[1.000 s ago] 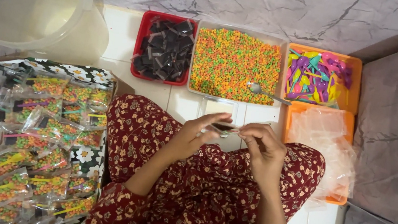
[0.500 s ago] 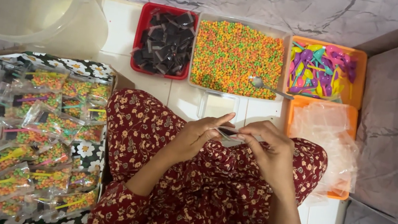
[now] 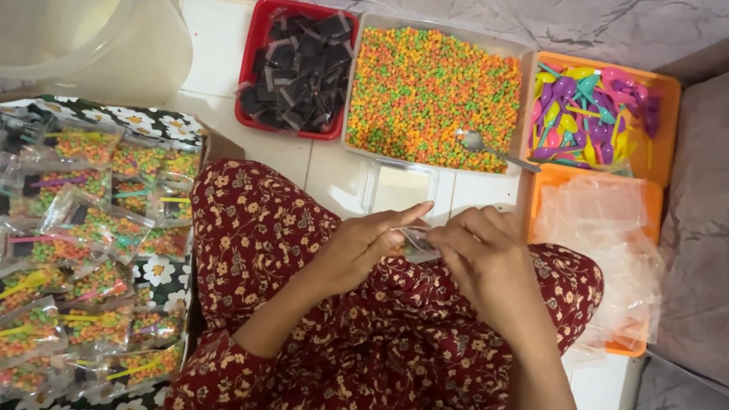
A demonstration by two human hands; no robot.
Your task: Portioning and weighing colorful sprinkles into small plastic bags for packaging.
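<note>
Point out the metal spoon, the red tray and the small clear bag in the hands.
metal spoon (image 3: 474, 141), head view, on its bowl.
red tray (image 3: 249, 61), head view, on its left rim.
small clear bag (image 3: 420, 245), head view, on the part showing between the hands.

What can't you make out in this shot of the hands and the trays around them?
Head view only:
- Small clear bag: mostly covered by the left hand and right hand; contents unseen.
- Dark packets in the red tray: too small to identify.
- Spoon: bowl half sunk in the coloured pellets.
- Filled bags: cut off at the left and bottom edges.
</note>
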